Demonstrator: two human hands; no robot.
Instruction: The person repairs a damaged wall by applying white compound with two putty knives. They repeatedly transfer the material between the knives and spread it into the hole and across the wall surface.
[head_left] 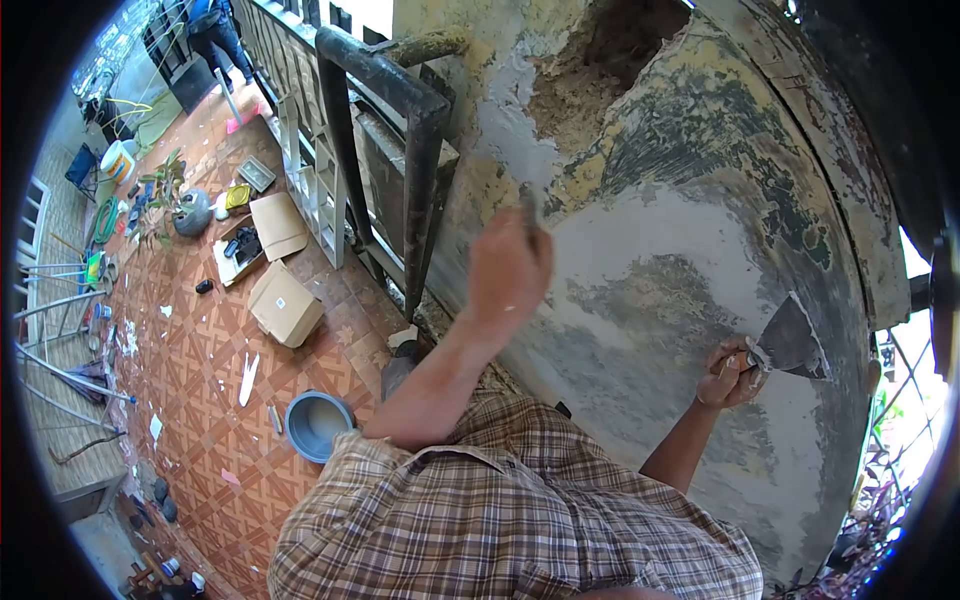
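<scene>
My left hand (pixel 508 268) is closed in a fist around a narrow grey tool (pixel 530 205). Motion blurs the tool, and its end is at the wall's patched surface below a broken hole (pixel 590 85). On the right, my right hand (pixel 733 374) grips a wide putty knife (pixel 793 342) by its handle. Whitish filler clings to the blade's edges, and some is on my fingers. Both hands are close to the wall (pixel 640 290), which carries smooth pale filler, grey smears and old flaking yellow and dark paint.
A metal railing (pixel 420 160) and a ladder (pixel 320 190) stand left of the wall. On the tiled floor are a blue basin (pixel 318 425), cardboard boxes (pixel 285 303) and a white bucket (pixel 118 160). Another person (pixel 213 40) stands at the far upper left.
</scene>
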